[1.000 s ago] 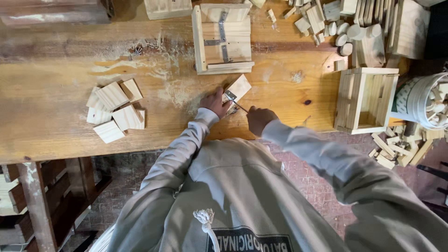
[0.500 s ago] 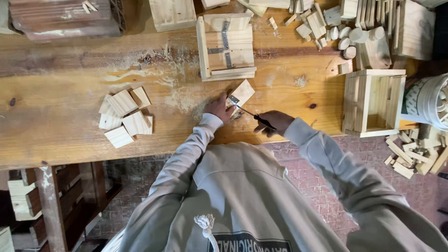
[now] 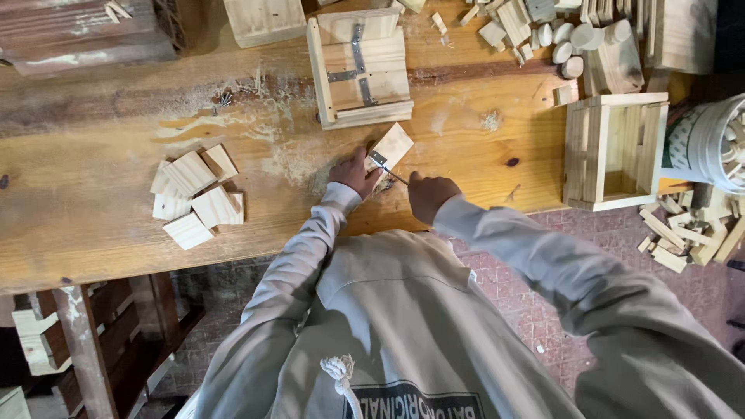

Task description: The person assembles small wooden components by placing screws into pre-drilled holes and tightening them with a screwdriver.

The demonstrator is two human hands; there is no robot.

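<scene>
My left hand (image 3: 353,172) presses a small square wooden piece (image 3: 392,146) onto the wooden workbench (image 3: 93,225), fingers at its lower left corner. A small metal fitting (image 3: 378,160) sits on that corner. My right hand (image 3: 431,194) is closed on a thin metal tool (image 3: 396,176) whose tip points at the fitting. Both arms wear grey sleeves.
A wooden panel with metal hinges (image 3: 362,68) lies just behind the hands. Several cut wooden squares (image 3: 195,198) are piled to the left. An open wooden crate (image 3: 615,149) stands at the right edge, with a white bucket (image 3: 710,143) and wood scraps (image 3: 683,233) beyond. Sawdust covers the bench middle.
My right hand, which had drawn a little to the right, has come back toward the wooden piece with the tool. My left hand stays on the piece.
</scene>
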